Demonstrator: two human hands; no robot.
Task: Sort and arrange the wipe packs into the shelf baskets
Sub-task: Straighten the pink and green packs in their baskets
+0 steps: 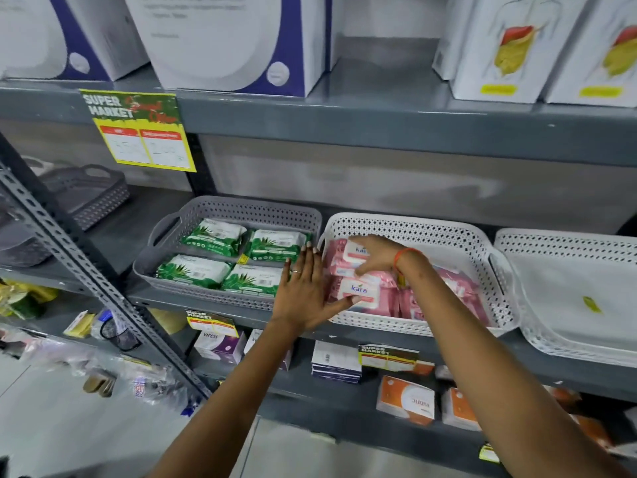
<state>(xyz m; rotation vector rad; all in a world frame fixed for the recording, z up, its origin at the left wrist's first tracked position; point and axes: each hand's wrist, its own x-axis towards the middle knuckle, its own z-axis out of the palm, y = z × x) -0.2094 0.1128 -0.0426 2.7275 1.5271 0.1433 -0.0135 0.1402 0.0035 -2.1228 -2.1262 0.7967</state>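
Observation:
A grey basket (193, 215) on the middle shelf holds several green wipe packs (275, 248) laid flat. Beside it on the right, a white basket (410, 229) holds several pink wipe packs (458, 288). My left hand (305, 291) lies flat against the white basket's left front corner, fingers straight, thumb touching the front pink "kara" pack (358, 291). My right hand (374, 253) reaches into the white basket from the right and rests its fingers on a rear pink pack (356, 251). Whether either hand grips a pack is not clear.
Another white basket (565, 243) at the right holds a white sheet with a small green mark. A dark grey basket (93, 191) sits at the left. Large boxes stand on the shelf above, small boxes on the shelf below. A slanted metal brace (86, 270) crosses at the left.

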